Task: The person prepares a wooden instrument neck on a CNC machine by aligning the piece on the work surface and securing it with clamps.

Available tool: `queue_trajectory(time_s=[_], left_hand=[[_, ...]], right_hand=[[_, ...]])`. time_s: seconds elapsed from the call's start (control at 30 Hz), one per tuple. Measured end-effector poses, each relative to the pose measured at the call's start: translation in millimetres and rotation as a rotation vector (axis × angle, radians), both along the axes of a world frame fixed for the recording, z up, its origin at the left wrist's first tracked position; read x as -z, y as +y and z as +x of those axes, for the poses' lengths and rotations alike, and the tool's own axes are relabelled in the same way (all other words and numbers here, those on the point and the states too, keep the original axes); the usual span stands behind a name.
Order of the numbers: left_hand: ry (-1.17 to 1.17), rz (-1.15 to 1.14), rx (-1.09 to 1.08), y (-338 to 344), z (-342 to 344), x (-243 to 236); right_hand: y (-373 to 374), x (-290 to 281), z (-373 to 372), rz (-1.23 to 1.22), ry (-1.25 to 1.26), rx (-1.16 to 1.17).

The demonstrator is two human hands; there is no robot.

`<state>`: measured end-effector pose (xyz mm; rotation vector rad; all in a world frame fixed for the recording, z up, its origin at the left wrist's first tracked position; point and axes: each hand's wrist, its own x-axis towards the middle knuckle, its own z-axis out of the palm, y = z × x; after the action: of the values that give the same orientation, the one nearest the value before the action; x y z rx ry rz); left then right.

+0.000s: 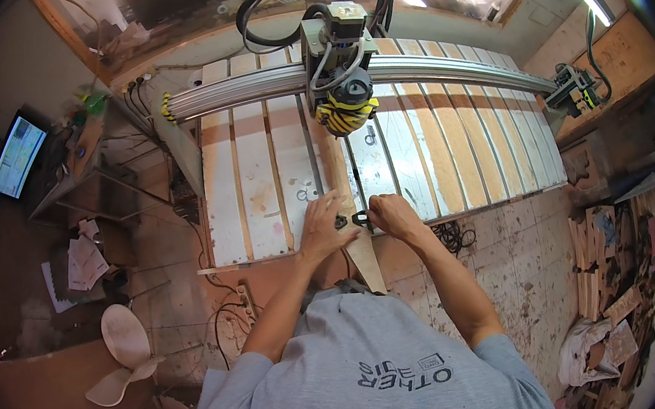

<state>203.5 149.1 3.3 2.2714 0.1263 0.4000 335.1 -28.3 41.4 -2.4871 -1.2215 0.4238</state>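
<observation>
A long, narrow wooden board (363, 261) lies lengthwise on the slotted worktable, with its near end jutting past the front edge toward my body. My left hand (321, 228) rests over the board's left side, fingers stretched out and thumb apart. Beside its palm is a small black clamp piece (340, 222). On the board's other side, my right hand (394, 217) is closed around a second black clamp (361, 218). The fingertips of the right hand are partly hidden.
A router spindle (346, 92) with a yellow-black cover hangs over the board's far part, on a metal gantry beam (451, 75). White and bare-wood slats form the table (261, 192). A monitor (19, 155) and white chair (123, 336) stand left; wood offcuts (593, 270) are stacked right.
</observation>
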Motion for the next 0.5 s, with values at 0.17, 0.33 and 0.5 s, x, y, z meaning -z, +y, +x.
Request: queue_trajectory(time_s=[0.17, 0.33, 0.5], left_hand=[[0.028, -0.026, -0.023, 11.0, -17.8, 6.4], [-0.019, 0.224, 0.071, -11.9, 8.7, -11.6], [0.037, 0.267, 0.089, -29.1, 29.2, 4.1]], right_hand=[[8.3, -13.2, -6.6, 0.067, 0.268, 0.32], [-4.7, -16.9, 6.1, 0.12, -0.038, -0.115], [-1.6, -20.0, 8.3, -0.015, -0.11, -0.195]])
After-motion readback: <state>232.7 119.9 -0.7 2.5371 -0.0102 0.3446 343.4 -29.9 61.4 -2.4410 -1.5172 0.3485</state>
